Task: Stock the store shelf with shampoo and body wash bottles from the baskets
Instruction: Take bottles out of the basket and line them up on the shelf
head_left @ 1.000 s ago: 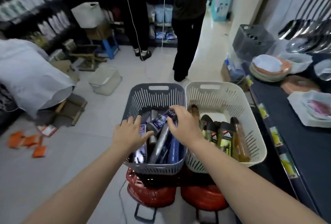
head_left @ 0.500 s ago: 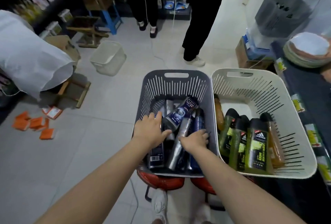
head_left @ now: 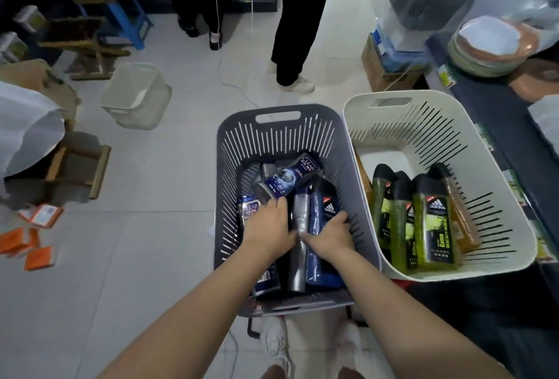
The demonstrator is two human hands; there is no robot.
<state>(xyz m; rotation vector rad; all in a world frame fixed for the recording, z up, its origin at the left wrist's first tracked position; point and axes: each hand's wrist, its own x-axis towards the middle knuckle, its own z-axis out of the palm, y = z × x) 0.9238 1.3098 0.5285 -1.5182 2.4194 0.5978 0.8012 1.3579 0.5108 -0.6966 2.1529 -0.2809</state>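
Note:
A grey slotted basket (head_left: 273,124) in front of me holds several dark blue and silver bottles lying down. A CLEAR shampoo bottle (head_left: 290,177) lies loose on top of the pile. My left hand (head_left: 267,228) reaches in with its fingers curled over another CLEAR bottle (head_left: 248,208) at the basket's left side. My right hand (head_left: 329,238) grips a blue Adidas bottle (head_left: 325,203), thumb on one side and fingers on the other. A silver bottle (head_left: 299,212) lies between my hands. To the right, a white basket (head_left: 423,112) holds green Adidas bottles (head_left: 431,221) and orange bottles (head_left: 459,218).
Two people stand on the tiled floor beyond the baskets, one in white shoes (head_left: 298,83). A clear bin (head_left: 136,95) sits at the left, with orange packs (head_left: 27,245) nearer the left edge. At the right runs a dark shelf (head_left: 496,124) with stacked plates (head_left: 490,45).
My right hand has let go of the CLEAR bottle, which now lies on the pile, and moved down onto the blue Adidas bottle. My left hand has shifted further in. The view has tilted downward.

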